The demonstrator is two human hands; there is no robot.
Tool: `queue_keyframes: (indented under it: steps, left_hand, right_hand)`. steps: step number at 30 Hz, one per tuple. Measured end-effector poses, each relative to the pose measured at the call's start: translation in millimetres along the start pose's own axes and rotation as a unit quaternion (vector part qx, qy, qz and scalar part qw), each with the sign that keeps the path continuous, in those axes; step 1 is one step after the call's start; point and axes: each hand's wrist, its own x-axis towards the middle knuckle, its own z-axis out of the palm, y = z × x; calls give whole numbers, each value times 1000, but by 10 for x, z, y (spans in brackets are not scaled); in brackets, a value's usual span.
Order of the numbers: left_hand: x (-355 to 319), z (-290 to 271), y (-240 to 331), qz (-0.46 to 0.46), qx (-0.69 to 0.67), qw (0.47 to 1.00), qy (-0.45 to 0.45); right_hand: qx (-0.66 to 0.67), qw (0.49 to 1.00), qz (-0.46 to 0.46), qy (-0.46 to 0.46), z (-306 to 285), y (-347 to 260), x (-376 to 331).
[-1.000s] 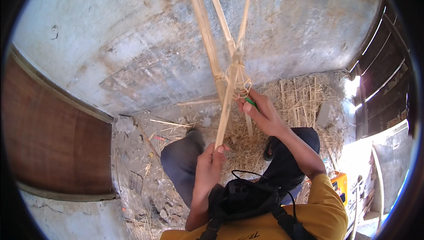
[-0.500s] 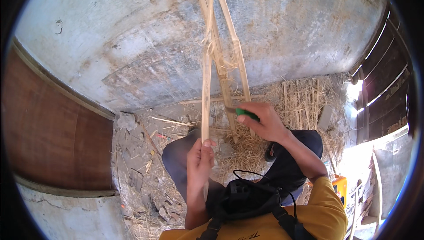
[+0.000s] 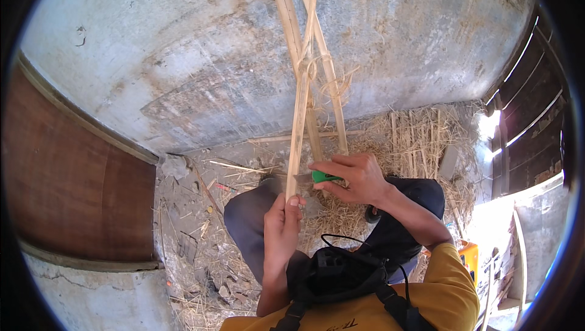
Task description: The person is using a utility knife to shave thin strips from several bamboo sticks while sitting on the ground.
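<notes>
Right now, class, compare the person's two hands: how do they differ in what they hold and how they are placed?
The left hand grips the lower end of a pale bamboo strip that rises upright; the right hand holds a green-handled tool beside it. The left hand sits lower and nearer the body; the right hand sits higher, fingers pointing sideways. Both are bare and closed on something.

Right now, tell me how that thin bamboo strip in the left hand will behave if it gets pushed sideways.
The bamboo strip looks long and thin, so it would probably flex rather than stay rigid. It seems light: the left hand holds its lower end alone. Bound near the top to other sticks with a straw tie, it would likely pivot there, not slide free.
</notes>
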Motion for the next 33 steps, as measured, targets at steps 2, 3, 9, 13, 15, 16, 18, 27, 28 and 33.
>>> queue_keyframes:
  steps: [2, 3, 9, 13, 15, 16, 18, 27, 28, 33]
  left_hand:
    - [1, 11, 1, 0, -4, 1000, 0]
    - [2, 14, 1, 0, -5, 1000, 0]
    - [12, 13, -6, -1, -10, 1000, -1]
    - [16, 18, 9, 0, -15, 1000, -1]
    - [12, 17, 29, -3, -16, 1000, -2]
    - [13, 16, 25, -4, -19, 1000, -3]
    - [9, 11, 12, -6, -24, 1000, -4]
    - [-23, 4, -29, -2, -24, 1000, -3]
    - [-29, 0, -29, -3, -24, 1000, -5]
    - [-55, -15, -37, -3, -22, 1000, -8]
  right_hand:
    - [-8, 1000, -14, 1, -1, -1, 1]
    - [-12, 1000, -22, 1, -1, -2, 0]
    - [-16, 999, -27, 13, 48, -5, -18]
    - [-33, 999, -19, 21, 59, -35, -23]
    - [-37, 999, -17, 24, 53, -55, -20]
    - [-38, 999, -17, 29, 50, -60, -18]
    - [-38, 998, -16, 39, 46, -73, -15]
    - [-38, 998, -6, 47, 36, -98, -3]
    - [-38, 998, -6, 50, 33, -103, 0]
    - [-37, 998, -2, 59, 38, -107, 5]
